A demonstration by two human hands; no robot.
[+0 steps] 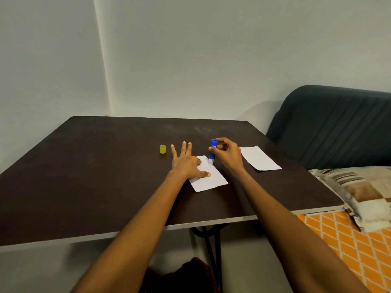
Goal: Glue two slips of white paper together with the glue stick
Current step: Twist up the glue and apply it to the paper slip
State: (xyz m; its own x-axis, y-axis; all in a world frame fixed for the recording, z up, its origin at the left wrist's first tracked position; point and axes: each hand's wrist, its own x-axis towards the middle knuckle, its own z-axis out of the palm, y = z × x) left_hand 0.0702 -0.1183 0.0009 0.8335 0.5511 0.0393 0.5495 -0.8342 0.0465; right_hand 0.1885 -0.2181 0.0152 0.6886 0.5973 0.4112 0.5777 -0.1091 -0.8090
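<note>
1. Farthest to our left on the dark, matte table [95,166] stands the yellow cap [162,149], a small translucent cylinder, upright and apart from everything else; it is off the glue stick, so the stick is ready for use.
2. Our left hand [186,161] lies flat with its fingers spread wide, thumb and palm pressing on the left part of the near paper slip [211,178]. It holds nothing; it only pins the sheet.
3. That slip is thin, white and rectangular, with slightly rough edges, and its long axis runs from near-left to far-right across the table.
4. The glue stick [212,152] is a blue plastic tube, nearly upright, with its pale tip touching the slip's far corner, just right of our left fingers.
5. Our right hand [227,154] grips the stick near its top, with its fingers curled around it. This is the hand that works, so we judge the coming stroke should run down the slip's long axis, toward us.
6. The second paper slip [260,158] lies flat to the right, well apart, nearer our right hand.
</note>
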